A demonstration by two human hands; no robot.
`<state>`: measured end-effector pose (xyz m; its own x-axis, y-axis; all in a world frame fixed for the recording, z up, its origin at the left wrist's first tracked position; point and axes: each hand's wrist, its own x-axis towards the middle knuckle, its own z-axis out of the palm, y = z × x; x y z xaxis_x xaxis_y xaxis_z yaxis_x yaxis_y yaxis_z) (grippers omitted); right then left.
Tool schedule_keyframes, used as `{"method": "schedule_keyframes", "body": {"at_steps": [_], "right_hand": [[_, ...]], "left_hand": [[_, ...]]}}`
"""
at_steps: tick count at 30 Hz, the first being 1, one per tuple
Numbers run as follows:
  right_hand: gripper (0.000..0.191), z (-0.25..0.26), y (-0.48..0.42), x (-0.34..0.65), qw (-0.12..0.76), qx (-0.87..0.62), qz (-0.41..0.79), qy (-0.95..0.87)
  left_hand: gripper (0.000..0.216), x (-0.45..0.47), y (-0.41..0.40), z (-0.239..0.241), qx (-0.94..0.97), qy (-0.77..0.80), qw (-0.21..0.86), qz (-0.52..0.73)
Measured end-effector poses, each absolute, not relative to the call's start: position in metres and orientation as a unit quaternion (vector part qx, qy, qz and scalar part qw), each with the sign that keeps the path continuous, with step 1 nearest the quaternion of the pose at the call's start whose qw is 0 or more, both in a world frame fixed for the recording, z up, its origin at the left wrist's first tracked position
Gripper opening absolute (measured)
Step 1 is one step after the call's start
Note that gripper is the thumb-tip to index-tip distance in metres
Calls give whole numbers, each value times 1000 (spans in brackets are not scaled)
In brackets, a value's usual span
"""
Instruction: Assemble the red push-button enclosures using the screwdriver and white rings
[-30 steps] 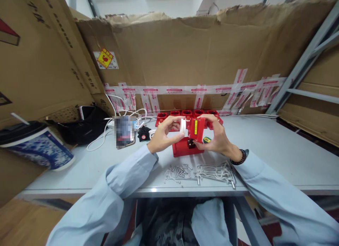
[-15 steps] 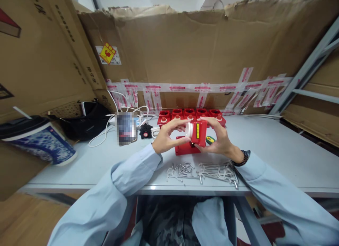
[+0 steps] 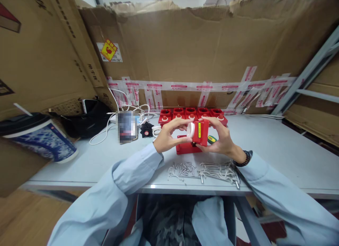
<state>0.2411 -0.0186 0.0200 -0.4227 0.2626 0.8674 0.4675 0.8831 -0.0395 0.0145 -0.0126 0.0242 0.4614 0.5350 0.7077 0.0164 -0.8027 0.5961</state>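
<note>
My right hand (image 3: 221, 140) grips a red plastic housing (image 3: 200, 132) with a yellow label, held just above the grey table (image 3: 278, 150). Against the housing's left face sits a white round part (image 3: 189, 130), and my left hand (image 3: 167, 136) pinches it with thumb and fingers. Directly under both hands lies a red flat base (image 3: 185, 148). A small green and yellow item (image 3: 212, 139) shows beside my right hand.
A row of red housings (image 3: 192, 115) stands behind my hands against the taped cardboard wall (image 3: 201, 59). Screws (image 3: 182, 168) and long metal pins (image 3: 219, 171) lie near the front edge. At left are a black knob (image 3: 146, 130), white cables (image 3: 127, 113), a black bag (image 3: 88, 119) and a blue patterned cup (image 3: 39, 138).
The white round part has come up against the red housing's left face, and both hands have closed in together. The view has shifted slightly.
</note>
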Motion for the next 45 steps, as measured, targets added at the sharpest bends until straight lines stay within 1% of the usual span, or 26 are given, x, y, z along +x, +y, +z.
{"method": "schedule_keyframes", "body": {"at_steps": [4,9,17,19,22,23,24,26,28,29,32,34,36,37,41,45], "right_hand": [[93,19,-18,242,498,-214,-106,-834],[91,17,-16,242,512,-215,-100,-826],[89,16,-15,242,523,-210,-40,-825],[88,17,-15,242,525,-213,-35,-824],[86,19,-17,241,526,-218,-40,-821],[85,19,-18,240,526,-219,-44,-820],[85,20,-18,240,526,-218,-48,-821],[87,20,-19,239,522,-212,-54,-824],[88,19,-18,240,517,-209,-62,-828],[88,19,-17,240,515,-212,-67,-828],[88,18,-16,240,511,-222,-69,-827],[87,17,-16,240,511,-227,-56,-827],[87,17,-16,240,509,-228,-45,-828],[87,16,-16,240,508,-229,-44,-829],[89,16,-17,240,502,-227,-47,-834],[89,18,-18,240,501,-216,-49,-837]], "left_hand": [[57,14,-12,25,817,158,265,487],[53,13,-14,27,827,139,252,482],[40,13,-19,32,854,113,119,493],[47,13,-21,31,854,107,132,492],[74,14,-22,30,835,124,205,495],[78,14,-23,29,826,139,229,495],[77,15,-23,29,820,158,247,492],[61,14,-23,29,814,191,261,483],[49,14,-23,31,819,204,252,473],[46,13,-22,32,826,199,243,469],[48,12,-21,34,840,160,235,462],[53,12,-19,33,828,153,264,471],[60,12,-18,31,802,174,302,485],[60,13,-18,30,792,188,315,489],[46,14,-18,28,794,213,305,481],[46,14,-19,30,802,195,264,498]]}}
